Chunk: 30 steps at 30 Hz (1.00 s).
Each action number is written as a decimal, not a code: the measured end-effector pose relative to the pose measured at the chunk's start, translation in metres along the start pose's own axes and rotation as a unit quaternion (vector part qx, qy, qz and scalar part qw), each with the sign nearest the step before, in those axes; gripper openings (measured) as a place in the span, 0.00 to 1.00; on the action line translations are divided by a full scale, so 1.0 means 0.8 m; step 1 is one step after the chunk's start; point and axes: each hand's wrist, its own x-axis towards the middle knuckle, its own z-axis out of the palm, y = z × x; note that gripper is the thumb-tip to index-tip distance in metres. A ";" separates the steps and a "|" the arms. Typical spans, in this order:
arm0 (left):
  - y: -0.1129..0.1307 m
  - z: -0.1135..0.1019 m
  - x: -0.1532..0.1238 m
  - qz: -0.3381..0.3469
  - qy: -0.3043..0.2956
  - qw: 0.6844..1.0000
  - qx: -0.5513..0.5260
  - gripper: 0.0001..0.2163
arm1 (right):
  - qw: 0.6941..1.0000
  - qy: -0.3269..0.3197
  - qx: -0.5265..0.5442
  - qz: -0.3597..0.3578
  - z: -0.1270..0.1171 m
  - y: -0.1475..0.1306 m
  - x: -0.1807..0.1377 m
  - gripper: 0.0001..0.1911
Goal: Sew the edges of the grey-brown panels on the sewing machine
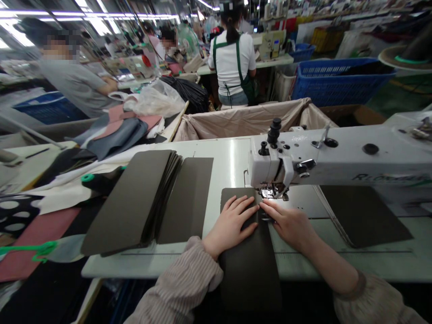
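Note:
A dark grey-brown panel [249, 270] lies under the presser foot [270, 192] of a white sewing machine [324, 157], its near end hanging past the table's front edge. Flat on the panel rests my left hand [232, 225], fingers spread. My right hand [290, 225] lies at the panel's right edge, close to the foot, with its fingers stretched forward and the fingertips touching the edge. Left of my hands stands a thick stack of similar panels [131, 198], beside a flatter panel [189, 198]. More dark panels [364, 216] lie beneath the machine arm.
A fabric-lined bin [246, 121] stands behind the pale table [145, 265]. Scraps [118, 135], a thread cone [101, 180] and clear plastic lie to the left. A blue crate [337, 83] stands at the back right. Co-workers [232, 63] are at other stations beyond.

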 end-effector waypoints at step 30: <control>0.002 -0.002 0.000 -0.014 0.017 1.000 -0.006 0.19 | 0.999 0.005 0.047 0.010 -0.002 0.002 -0.001 0.30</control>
